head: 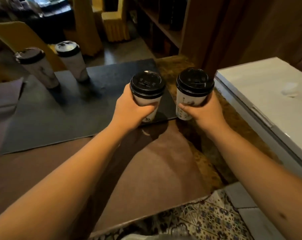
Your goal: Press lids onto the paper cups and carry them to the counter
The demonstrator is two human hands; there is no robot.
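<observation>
Floor (pixel 207 220): patterned tiles at the near edge, below the brown counter
Counter (pixel 155 170): brown top nearest the person, both bare forearms stretched across it
Left hand (pixel 129 110): fingers curled round the left cup from its left side, fingertips wrapped onto the cup's front below the lid, thumb hidden behind the cup
Left cup (pixel 147 99): white paper cup, upright, held over the near right corner of the dark mat; whether its base touches the mat cannot be told
Left lid (pixel 147 83): black, seated on the left cup, above the fingers and not touched by them
Right hand (pixel 204 111): fingers curled round the right cup from its right side, one finger lying across the cup's front at mid-height
Right cup (pixel 190 99): white paper cup with small printed marks, upright, just right of the dark mat's right edge, near the left cup but apart from it
Right lid (pixel 195 82): black, seated on the right cup, clear of the fingers
Dark mat (pixel 60 108): flat grey-black sheet on the counter, reaching away to the left
Grey lid-topped box (pixel 268 94): to the right of the mat, beyond the right hand
Far cups (pixel 72 61): two more white cups with black lids standing on the mat's far left part, side by side, blurred
Shelves (pixel 160 23): dark wooden shelving beyond the mat's far edge
</observation>
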